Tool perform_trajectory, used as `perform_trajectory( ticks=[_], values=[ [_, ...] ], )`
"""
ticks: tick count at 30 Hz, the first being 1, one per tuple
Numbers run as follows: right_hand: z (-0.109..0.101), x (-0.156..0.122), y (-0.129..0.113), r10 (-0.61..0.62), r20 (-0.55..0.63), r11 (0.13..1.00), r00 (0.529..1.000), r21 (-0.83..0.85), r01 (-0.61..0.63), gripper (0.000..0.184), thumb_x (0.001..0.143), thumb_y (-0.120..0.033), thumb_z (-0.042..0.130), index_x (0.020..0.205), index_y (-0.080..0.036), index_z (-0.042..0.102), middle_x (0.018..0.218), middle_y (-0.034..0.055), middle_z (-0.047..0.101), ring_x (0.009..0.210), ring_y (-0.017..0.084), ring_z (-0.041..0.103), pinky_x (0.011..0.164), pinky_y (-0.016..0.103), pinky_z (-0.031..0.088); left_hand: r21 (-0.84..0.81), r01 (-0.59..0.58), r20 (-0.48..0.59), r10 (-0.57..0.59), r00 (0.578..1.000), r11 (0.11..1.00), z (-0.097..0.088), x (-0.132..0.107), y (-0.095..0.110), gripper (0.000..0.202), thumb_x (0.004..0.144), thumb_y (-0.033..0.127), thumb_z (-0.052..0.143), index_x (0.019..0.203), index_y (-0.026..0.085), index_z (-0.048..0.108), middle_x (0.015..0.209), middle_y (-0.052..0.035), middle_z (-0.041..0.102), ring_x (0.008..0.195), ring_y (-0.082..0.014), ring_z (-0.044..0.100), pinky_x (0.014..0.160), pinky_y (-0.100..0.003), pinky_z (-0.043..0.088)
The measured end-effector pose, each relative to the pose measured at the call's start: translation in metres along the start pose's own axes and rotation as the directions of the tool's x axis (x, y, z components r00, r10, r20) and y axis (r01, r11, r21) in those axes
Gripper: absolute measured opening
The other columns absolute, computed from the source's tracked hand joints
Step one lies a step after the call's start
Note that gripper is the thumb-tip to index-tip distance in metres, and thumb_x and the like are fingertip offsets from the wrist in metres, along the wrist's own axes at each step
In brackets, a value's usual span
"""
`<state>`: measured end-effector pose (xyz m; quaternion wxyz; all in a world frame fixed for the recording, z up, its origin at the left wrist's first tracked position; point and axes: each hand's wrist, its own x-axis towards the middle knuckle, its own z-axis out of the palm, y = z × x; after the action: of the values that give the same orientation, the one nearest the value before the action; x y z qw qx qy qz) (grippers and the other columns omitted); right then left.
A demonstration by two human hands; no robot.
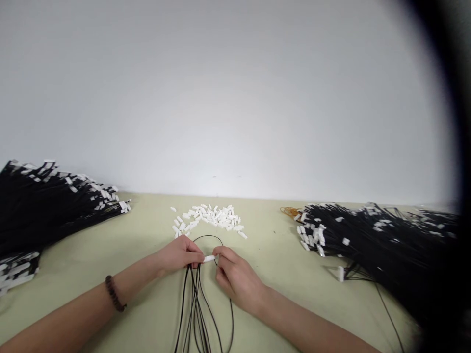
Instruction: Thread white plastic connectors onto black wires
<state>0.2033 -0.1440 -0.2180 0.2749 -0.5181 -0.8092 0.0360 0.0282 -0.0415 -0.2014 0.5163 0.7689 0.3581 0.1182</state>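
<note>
Between my two hands is a small white plastic connector [209,258]. My left hand [183,253] pinches its left end. Several thin black wires [196,304] hang down from beneath those fingers toward the bottom of the view. At the connector's right end, my right hand [235,274] has its thumb and forefinger closed on a black wire; the exact grip point is partly hidden by the fingers. One wire arcs above both hands in a loop. Just beyond the hands lies a loose pile of white connectors [217,217].
A thick bundle of black wires [47,206] with white connectors lies on the left. Another bundle [368,240] spreads over the right side, with yellowish wire [290,212] behind its near end. The pale green tabletop [265,255] meets a white wall [235,98].
</note>
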Motion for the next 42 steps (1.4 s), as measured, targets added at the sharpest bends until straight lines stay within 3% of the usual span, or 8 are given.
perform_trajectory(
  ticks=[8, 15, 20, 28, 31, 36, 38, 42],
  values=[
    [-0.001, 0.003, 0.015, 0.179, -0.091, 0.932, 0.980, 0.335, -0.139, 0.016, 0.077, -0.027, 0.049, 0.074, -0.015, 0.059, 0.100, 0.0078, 0.041, 0.082, 0.013, 0.046, 0.059, 0.021, 0.040, -0.112, 0.017, -0.070, -0.025, 0.997, 0.994, -0.018, -0.003, 0.006, 0.031, 0.064, 0.043, 0.059, 0.064, 0.012, 0.061, 0.061, -0.0026, 0.053, 0.057, -0.0103, 0.041, 0.053, -0.021, 0.029],
    [-0.023, 0.010, 0.035, 0.087, 0.413, 0.509, 0.907, 0.764, -0.396, 0.026, 0.080, -0.037, 0.047, 0.080, -0.013, 0.057, 0.044, -0.0065, 0.035, 0.040, 0.003, 0.026, 0.042, 0.017, 0.021, -0.173, -0.002, -0.162, -0.026, 0.987, 0.985, -0.052, -0.018, 0.038, 0.030, 0.064, 0.041, 0.062, 0.065, 0.011, 0.062, 0.058, -0.0019, 0.049, 0.056, -0.0091, 0.041, 0.052, -0.021, 0.029],
    [-0.029, 0.007, 0.032, -0.075, 0.595, 0.285, 0.800, 0.781, -0.555, 0.021, 0.073, -0.030, 0.056, 0.080, -0.010, 0.053, 0.074, 0.0082, 0.063, 0.050, 0.009, 0.054, 0.044, 0.018, 0.031, -0.117, -0.097, -0.123, 0.082, 0.989, 0.988, -0.053, -0.039, 0.069, 0.029, 0.067, 0.042, 0.059, 0.066, 0.013, 0.062, 0.055, -0.0011, 0.047, 0.054, -0.0094, 0.038, 0.050, -0.021, 0.026],
    [-0.022, 0.017, 0.037, 0.144, 0.425, -0.135, 0.894, 0.903, -0.408, 0.038, 0.073, -0.023, 0.042, 0.108, -0.009, 0.048, 0.116, 0.0169, 0.049, 0.106, 0.023, 0.049, 0.087, 0.039, 0.038, 0.150, -0.122, 0.103, 0.108, 0.989, 0.981, -0.017, -0.037, 0.066, 0.029, 0.068, 0.042, 0.054, 0.061, 0.015, 0.062, 0.053, -0.0008, 0.048, 0.050, -0.0092, 0.034, 0.049, -0.022, 0.025],
    [-0.021, 0.021, 0.035, 0.263, 0.353, 0.063, 0.898, 0.922, -0.381, 0.044, 0.081, -0.034, 0.037, 0.121, -0.015, 0.036, 0.121, 0.0139, 0.045, 0.112, 0.020, 0.043, 0.089, 0.038, 0.037, 0.199, -0.108, 0.108, 0.087, 0.990, 0.974, -0.004, -0.027, 0.046, 0.030, 0.068, 0.040, 0.053, 0.056, 0.014, 0.059, 0.047, 0.0016, 0.038, 0.046, -0.0070, 0.024, 0.045, -0.022, 0.018],
    [-0.012, 0.013, 0.013, 0.298, -0.105, 0.842, 0.949, 0.496, -0.210, 0.048, 0.078, -0.035, 0.046, 0.123, -0.019, 0.035, 0.124, 0.0101, 0.040, 0.114, 0.019, 0.037, 0.093, 0.035, 0.030, 0.132, -0.044, 0.038, 0.040, 0.999, 0.990, 0.004, -0.012, 0.022, 0.033, 0.066, 0.043, 0.052, 0.053, 0.013, 0.056, 0.050, 0.0011, 0.041, 0.047, -0.0074, 0.027, 0.045, -0.022, 0.019],
    [-0.005, 0.008, 0.002, 0.246, -0.155, 0.925, 0.957, 0.332, -0.184, 0.031, 0.078, -0.031, 0.046, 0.105, -0.016, 0.049, 0.101, 0.0082, 0.055, 0.091, 0.017, 0.050, 0.076, 0.029, 0.039, 0.075, -0.013, -0.012, 0.014, 1.000, 0.997, 0.004, -0.008, 0.016, 0.034, 0.065, 0.045, 0.053, 0.054, 0.013, 0.056, 0.052, 0.0005, 0.045, 0.048, -0.0078, 0.030, 0.047, -0.021, 0.022],
    [0.012, 0.006, -0.011, 0.236, 0.063, 0.921, 0.970, 0.305, -0.244, 0.021, 0.079, -0.028, 0.042, 0.068, -0.017, 0.057, 0.057, -0.0014, 0.053, 0.051, 0.008, 0.044, 0.046, 0.019, 0.030, -0.039, 0.024, -0.091, -0.028, 0.996, 0.999, 0.005, -0.001, 0.006, 0.035, 0.064, 0.047, 0.054, 0.059, 0.013, 0.057, 0.056, 0.0002, 0.047, 0.050, -0.0082, 0.034, 0.047, -0.020, 0.025]
  ],
)
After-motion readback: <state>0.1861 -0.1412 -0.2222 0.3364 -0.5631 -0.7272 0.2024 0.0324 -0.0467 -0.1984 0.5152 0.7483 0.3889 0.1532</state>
